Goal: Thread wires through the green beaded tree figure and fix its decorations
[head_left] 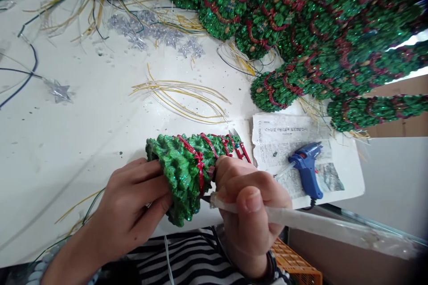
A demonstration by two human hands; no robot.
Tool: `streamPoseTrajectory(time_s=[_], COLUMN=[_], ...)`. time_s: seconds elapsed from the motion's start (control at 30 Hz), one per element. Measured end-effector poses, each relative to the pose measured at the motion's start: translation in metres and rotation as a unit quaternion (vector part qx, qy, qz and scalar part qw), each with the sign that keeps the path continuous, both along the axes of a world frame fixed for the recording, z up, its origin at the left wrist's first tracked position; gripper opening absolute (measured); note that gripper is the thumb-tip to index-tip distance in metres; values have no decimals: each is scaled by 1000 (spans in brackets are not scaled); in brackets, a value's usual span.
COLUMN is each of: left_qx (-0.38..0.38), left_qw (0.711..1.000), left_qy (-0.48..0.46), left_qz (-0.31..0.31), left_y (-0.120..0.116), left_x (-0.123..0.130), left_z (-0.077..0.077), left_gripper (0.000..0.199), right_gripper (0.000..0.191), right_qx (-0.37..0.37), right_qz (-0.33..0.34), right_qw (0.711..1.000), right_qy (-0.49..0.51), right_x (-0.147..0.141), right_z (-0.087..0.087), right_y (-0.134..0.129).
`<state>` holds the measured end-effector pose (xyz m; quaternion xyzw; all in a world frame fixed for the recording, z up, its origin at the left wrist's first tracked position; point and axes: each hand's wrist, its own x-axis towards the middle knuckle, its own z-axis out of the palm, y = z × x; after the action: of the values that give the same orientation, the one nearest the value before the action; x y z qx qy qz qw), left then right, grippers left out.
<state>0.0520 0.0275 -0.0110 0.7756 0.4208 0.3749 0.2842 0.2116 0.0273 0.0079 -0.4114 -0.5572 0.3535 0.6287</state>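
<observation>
The left hand (133,200) closes around a glittery green miniature Christmas tree (183,173), held over the table (67,142) edge, while the right hand (250,213) pinches a clear glue stick (301,218) against it. Red-handled snips (242,153) sit partly behind the tree, beside a blue hot glue gun (306,169) on newspaper (287,129), with more trees (301,31) piled beyond.

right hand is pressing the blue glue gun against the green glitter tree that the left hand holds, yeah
Not quite: the right hand holds a translucent glue stick against the tree, not the gun. The blue glue gun lies on newspaper, as the head view shows. The left hand does hold the green glitter tree.
</observation>
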Motion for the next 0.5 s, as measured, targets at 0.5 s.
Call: streamPoseTrajectory(time_s=[0.5], left_qx=[1], left_qw=[1000], left_qy=[-7], left_qz=[5], left_y=[0], left_x=[-1], left_z=[-3], left_gripper=[29], right_gripper=[35], right_qx=[19], right_qz=[-4], right_qw=[1000], right_qy=[12], right_x=[1], right_z=[-5], right_y=[1])
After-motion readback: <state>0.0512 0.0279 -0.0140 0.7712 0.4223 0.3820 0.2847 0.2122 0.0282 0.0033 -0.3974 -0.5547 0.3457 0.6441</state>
